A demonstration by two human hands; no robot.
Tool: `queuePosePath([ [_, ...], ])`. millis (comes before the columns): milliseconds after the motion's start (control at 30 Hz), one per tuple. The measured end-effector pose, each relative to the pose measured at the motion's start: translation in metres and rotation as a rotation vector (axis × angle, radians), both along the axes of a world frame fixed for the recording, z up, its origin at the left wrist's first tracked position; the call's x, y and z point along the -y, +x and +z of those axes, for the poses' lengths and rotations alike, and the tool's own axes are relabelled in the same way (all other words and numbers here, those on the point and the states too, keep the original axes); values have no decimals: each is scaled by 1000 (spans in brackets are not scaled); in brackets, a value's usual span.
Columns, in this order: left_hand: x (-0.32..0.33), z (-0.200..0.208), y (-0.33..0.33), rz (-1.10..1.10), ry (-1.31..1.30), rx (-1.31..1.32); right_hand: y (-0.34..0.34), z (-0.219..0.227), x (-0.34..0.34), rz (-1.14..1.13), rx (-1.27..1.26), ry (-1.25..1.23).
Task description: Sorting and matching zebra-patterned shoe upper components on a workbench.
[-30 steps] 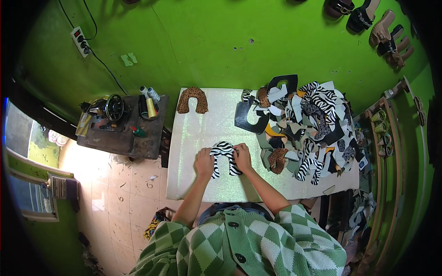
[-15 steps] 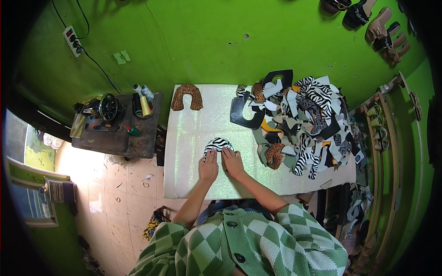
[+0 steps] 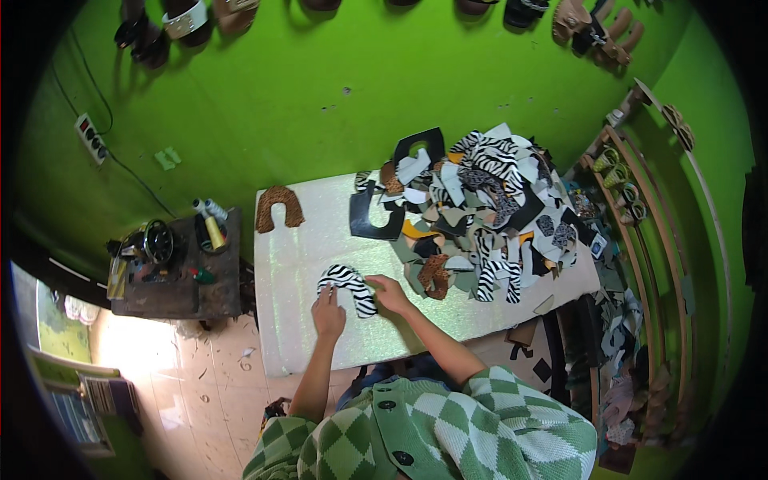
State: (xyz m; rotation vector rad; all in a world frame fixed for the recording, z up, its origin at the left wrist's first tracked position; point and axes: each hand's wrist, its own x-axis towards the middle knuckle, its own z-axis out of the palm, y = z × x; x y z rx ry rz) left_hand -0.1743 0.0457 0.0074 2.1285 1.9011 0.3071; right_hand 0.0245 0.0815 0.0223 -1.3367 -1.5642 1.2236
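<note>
A U-shaped zebra-print piece [image 3: 364, 294], black and white, lies on the pale worktable with its curve away from me. The fingers of my left hand [image 3: 328, 317] rest stretched out on its left leg, covering part of it. Beside its right edge is my right hand [image 3: 392, 296], fingers extended and apart, with the fingertips close to the piece; whether they touch it I cannot tell. Toward the far left of the table lies a similar leopard-print U-shaped piece [image 3: 280, 195].
Mixed material scraps [image 3: 456, 232] are heaped on the right half of the worktable [image 3: 288, 344]. Left of it stands a sewing machine [image 3: 156, 248] on a dark stand with thread cones [image 3: 214, 232]. Sandals [image 3: 572, 20] hang on the green wall; a wooden rack [image 3: 640, 232] stands at right.
My view has shifted. My hands have moved apart, and more of the zebra-print piece shows, its U shape now visible. The right hand has come off its surface to the side.
</note>
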Motion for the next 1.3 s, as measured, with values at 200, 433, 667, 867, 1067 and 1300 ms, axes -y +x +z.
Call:
queuePosePath([
  [200, 7, 8, 45, 146, 269, 260, 104, -2, 25, -489, -86, 158],
  [433, 19, 40, 154, 30, 289, 449, 234, -16, 58, -967, 272, 188],
  [667, 20, 40, 268, -149, 63, 601, 310, -20, 96, -1138, 559, -28],
  [867, 19, 28, 344, -209, -91, 676, 346, -38, 113, -925, 495, -22],
  [1067, 19, 8, 368, -7, -156, 641, 365, -48, 119, -771, 73, -92],
  [1300, 32, 4, 348, 182, -346, 1053, 362, -43, 133, -513, -460, -226],
])
